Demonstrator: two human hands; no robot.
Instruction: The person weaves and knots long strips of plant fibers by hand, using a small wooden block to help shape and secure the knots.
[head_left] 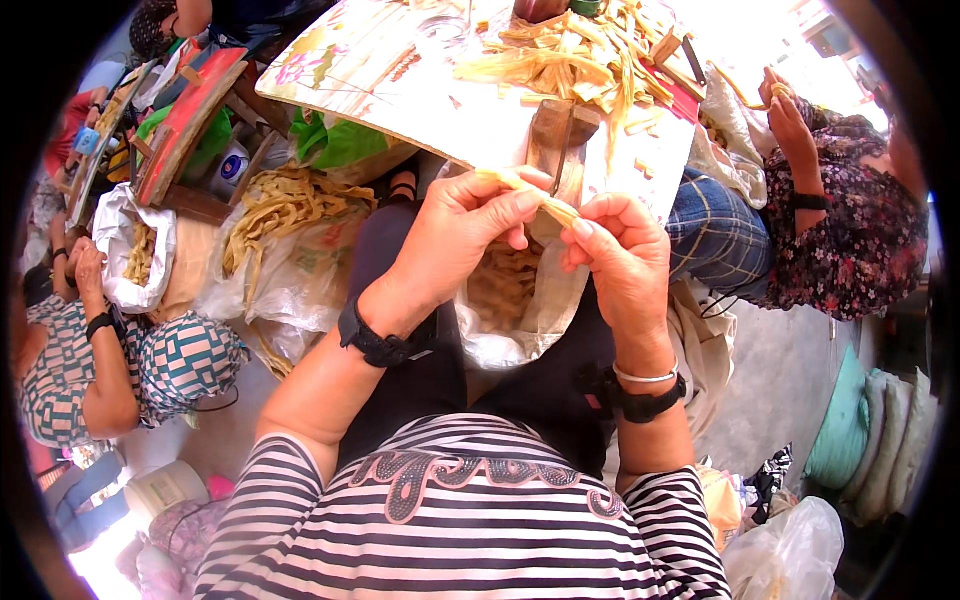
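Note:
A pale yellow dried strip (558, 211) is stretched between my two hands, above my lap. My left hand (462, 222) pinches one end between thumb and fingers. The other end is pinched by my right hand (628, 243). Below them, between my knees, an open whitish plastic bag (545, 322) holds folded yellowish pieces (503, 280). Just beyond the strip, a wooden block (550, 130) with an upright dark blade sits at the table's near edge. A loose heap of yellow strips (570, 62) lies on the table (400, 75) behind it.
A second block with a blade (680, 55) stands at the table's right side. Co-workers sit at left (75, 350) and right (850, 220), one holding a strip. At left are a bag of strips (275, 225) and a red board (190, 125). Sacks (880, 430) stand lower right.

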